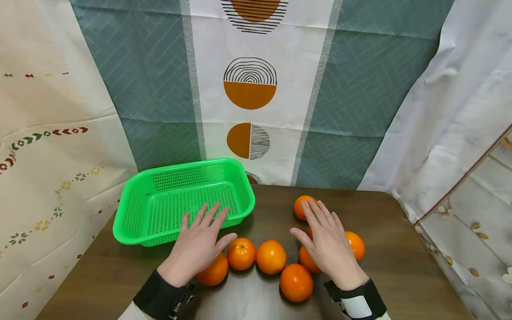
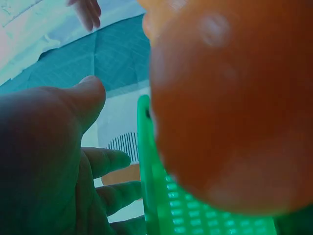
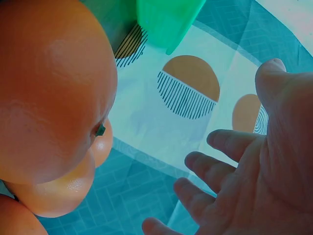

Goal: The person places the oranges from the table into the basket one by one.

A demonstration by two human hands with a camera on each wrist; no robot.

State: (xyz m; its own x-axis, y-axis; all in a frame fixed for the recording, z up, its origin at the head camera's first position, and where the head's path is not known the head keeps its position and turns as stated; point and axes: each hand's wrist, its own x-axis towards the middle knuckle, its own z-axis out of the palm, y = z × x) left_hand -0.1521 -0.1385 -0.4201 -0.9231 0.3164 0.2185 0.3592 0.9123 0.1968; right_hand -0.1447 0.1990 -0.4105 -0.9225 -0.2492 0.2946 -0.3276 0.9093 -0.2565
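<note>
Several oranges lie on the brown table in front of me. My left hand (image 1: 198, 246) hovers with fingers spread over the near edge of a green plastic basket (image 1: 188, 165), holding nothing. Partly under that hand is an orange (image 1: 213, 270); beside it sit a second orange (image 1: 241, 254) and a third orange (image 1: 271, 257). My right hand (image 1: 330, 242), fingers extended and empty, is above the right-hand group and partly hides some of it. An orange (image 1: 355, 245) shows at its right side. In the right wrist view, a large orange (image 3: 54, 93) with a green stem stands apart from the fingers.
The basket stands at the back left of the table (image 1: 400, 258), with a perforated floor and no fruit visible inside. A patterned curtain (image 1: 160, 89) hangs right behind the table. White cloth (image 1: 460, 111) drapes at the right, and embroidered cloth (image 1: 52, 178) at the left.
</note>
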